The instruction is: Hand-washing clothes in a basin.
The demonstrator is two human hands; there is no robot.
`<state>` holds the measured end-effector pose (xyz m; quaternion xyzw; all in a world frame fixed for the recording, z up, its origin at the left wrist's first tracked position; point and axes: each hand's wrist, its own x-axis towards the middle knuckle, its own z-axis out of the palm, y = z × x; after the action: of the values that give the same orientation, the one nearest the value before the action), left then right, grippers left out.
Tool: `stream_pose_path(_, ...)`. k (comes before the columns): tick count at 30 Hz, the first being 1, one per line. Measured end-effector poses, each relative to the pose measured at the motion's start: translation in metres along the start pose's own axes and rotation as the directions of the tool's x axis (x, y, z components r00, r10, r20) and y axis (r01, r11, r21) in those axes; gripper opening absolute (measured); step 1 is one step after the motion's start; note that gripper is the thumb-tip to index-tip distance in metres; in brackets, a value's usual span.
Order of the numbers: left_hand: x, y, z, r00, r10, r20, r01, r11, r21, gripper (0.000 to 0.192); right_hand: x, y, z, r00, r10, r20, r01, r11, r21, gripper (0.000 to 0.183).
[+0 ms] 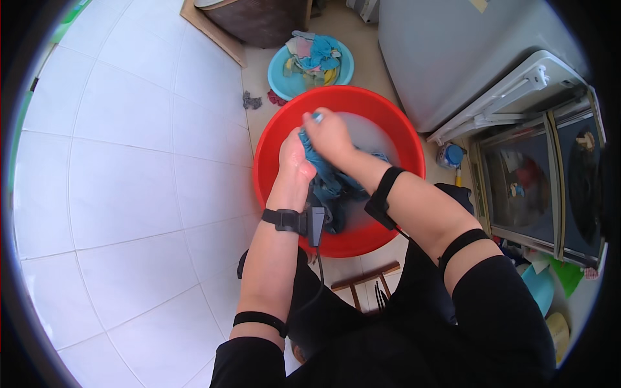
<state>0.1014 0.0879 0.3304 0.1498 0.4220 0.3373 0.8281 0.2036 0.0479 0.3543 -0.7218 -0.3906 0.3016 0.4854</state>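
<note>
A large red plastic basin [286,111] holds cloudy water [366,131] and a blue wet garment [325,177] with darker parts in the water. Over the basin's left half, my left hand [297,155] is under the raised end of the cloth, palm up, its fingers partly hidden. My right hand [330,133] is closed on the same cloth just above and right of it; a bit of blue shows between its fingers. The hands are close together, and the rest of the garment hangs down into the water.
A light blue basin [274,72] with wet clothes [315,51] stands beyond the red one. Small dark cloths [252,100] lie by the tiled wall [126,189] at left. At right are a grey appliance [422,58], a blue-lidded jar [453,155] and a glass-doored cabinet [558,184].
</note>
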Motion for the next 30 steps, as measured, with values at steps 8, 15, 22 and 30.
stream_pose_path(8, -0.072, 0.083, 0.003, 0.974, 0.084, 0.210, -0.065, 0.993, -0.094, 0.053, 0.012, -0.025, -0.029, 0.761, 0.129, 0.636, -0.477, 0.776, 0.413, 0.056)
stream_pose_path(15, -0.076, 0.118, -0.031, 0.963, 0.256, 0.089, -0.254, 0.966, -0.042, 0.049, 0.013, 0.001, -0.045, 0.744, -0.002, 0.669, -0.114, 0.985, 0.130, 0.043)
stream_pose_path(22, -0.082, 0.115, -0.028, 0.948, 0.215, 0.234, -0.283, 0.907, 0.313, 0.042, 0.034, -0.042, -0.091, 0.761, -0.057, 0.646, -0.579, 0.389, 0.717, 0.030)
stream_pose_path(30, -0.054, 0.059, 0.007, 0.939, 0.343, 0.032, -0.341, 0.910, 0.236, 0.039, 0.013, -0.063, -0.068, 0.840, -0.003, 0.543, -0.445, 0.569, 0.691, 0.025)
